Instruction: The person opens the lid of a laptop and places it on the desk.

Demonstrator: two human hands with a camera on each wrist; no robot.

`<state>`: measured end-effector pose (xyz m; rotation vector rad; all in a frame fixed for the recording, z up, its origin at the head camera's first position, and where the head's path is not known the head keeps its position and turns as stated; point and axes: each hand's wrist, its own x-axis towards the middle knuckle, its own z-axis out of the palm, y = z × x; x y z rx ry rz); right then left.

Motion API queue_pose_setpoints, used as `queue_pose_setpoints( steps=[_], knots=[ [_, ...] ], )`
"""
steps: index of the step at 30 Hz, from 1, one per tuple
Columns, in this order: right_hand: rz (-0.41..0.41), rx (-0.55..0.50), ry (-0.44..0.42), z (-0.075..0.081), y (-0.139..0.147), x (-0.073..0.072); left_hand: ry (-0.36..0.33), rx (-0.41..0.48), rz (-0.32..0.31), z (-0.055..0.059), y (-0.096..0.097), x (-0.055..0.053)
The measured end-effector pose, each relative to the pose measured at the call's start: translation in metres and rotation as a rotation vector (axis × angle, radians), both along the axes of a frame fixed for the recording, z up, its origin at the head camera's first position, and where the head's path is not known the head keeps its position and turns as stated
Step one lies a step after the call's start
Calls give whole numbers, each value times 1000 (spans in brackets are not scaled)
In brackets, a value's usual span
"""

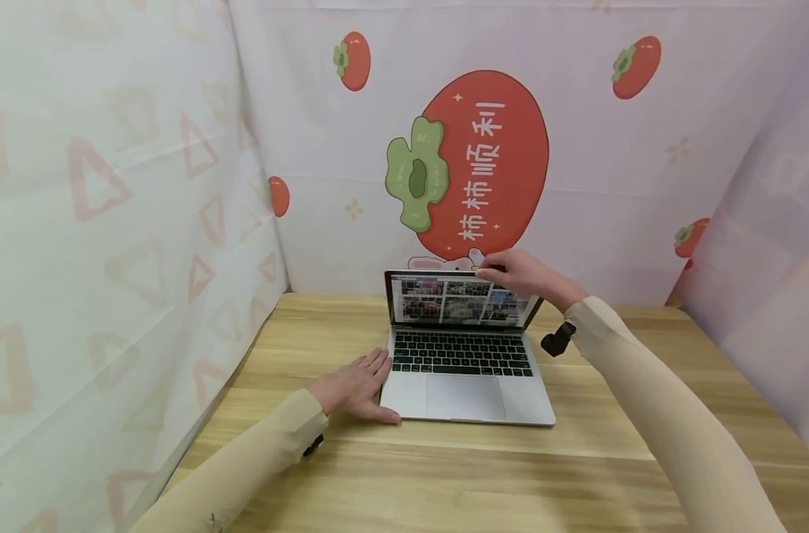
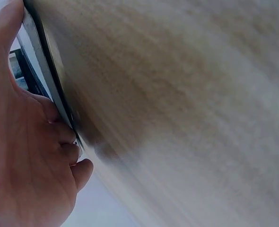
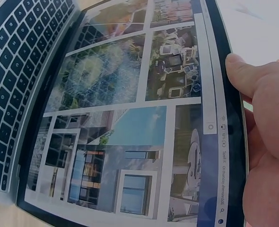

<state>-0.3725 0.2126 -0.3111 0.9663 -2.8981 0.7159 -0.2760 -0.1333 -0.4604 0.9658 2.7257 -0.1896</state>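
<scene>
A silver laptop [image 1: 467, 396] stands unfolded on the wooden table, its black keyboard [image 1: 460, 354] toward me. Lit with rows of photos, the screen [image 1: 460, 300] is raised. My right hand [image 1: 520, 272] grips the screen's top edge toward its right side. In the right wrist view the thumb [image 3: 241, 75] lies on the front bezel and the other fingers go behind the lid, mostly hidden. My left hand [image 1: 359, 385] rests at the laptop's left side, fingers extended along the edge and thumb near the front corner. The left wrist view shows its fingertips [image 2: 84, 171] close to the base's side.
The wood-grain table [image 1: 444, 474] extends around the laptop. A white curtain [image 1: 111, 244] with triangle prints hangs on the left. Behind the table is a backdrop [image 1: 317, 148] printed with persimmons, and another pale curtain [image 1: 770, 237] hangs on the right.
</scene>
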Motion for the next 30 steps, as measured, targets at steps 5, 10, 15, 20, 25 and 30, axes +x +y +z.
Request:
queue_pose_setpoints(
  steps=[5,10,15,20,25,30],
  knots=[
    [27,-21,-17,2,0,-6,-19,4,10,1,0,0],
    [20,-31,-35,3,1,-14,-16,-10,8,1,0,0],
    [-17,-56,-76,6,1,-23,-11,-18,17,-1,-1,-1],
    [-34,-76,-111,10,1,-28,-11,-19,21,-2,-1,-3],
    [-63,-85,-99,9,1,-32,-9,-17,18,0,0,-3],
    [-96,-90,-86,6,2,-34,-24,-15,29,2,1,-2]
  ],
)
